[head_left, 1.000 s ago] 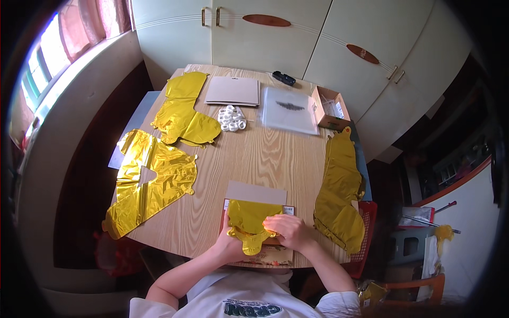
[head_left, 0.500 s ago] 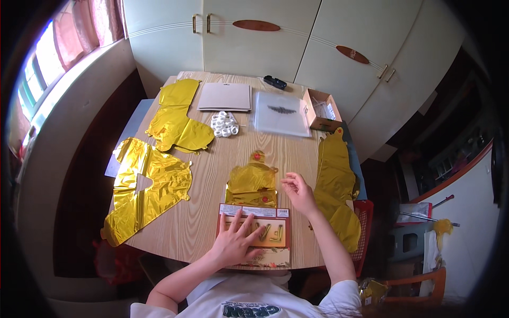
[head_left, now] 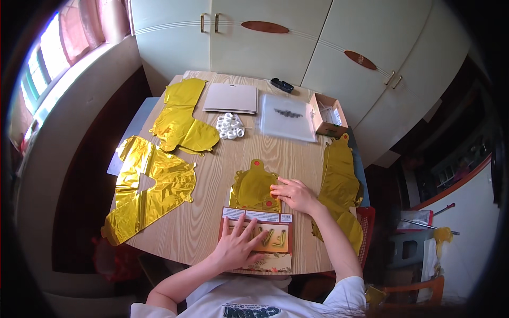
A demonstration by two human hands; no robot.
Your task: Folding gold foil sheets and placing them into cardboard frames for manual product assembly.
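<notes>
A folded gold foil balloon (head_left: 250, 188) lies flat at the middle front of the table, with red dots on its top tab and its lower right. Its near end meets a printed orange and red card (head_left: 275, 262) and goes partly under it or behind its edge; I cannot tell which. My left hand (head_left: 236, 246) rests flat on the card with fingers spread, covering part of the printed picture. My right hand (head_left: 298, 196) touches the balloon's right edge, palm down, with its fingers stretched out over the foil.
Larger gold foil balloons lie at the back left (head_left: 183, 124), the front left (head_left: 175, 183) and the right (head_left: 336, 175). Toward the back are grey-beige cards (head_left: 230, 98), white ribbon rolls (head_left: 230, 127), clear plastic sleeves (head_left: 286, 124), a cardboard box (head_left: 328, 127) and a black object (head_left: 281, 85).
My right hand has come down from beside the balloon onto its right edge. The balloon's crumpled top now lies flatter. My left hand stays on the card.
</notes>
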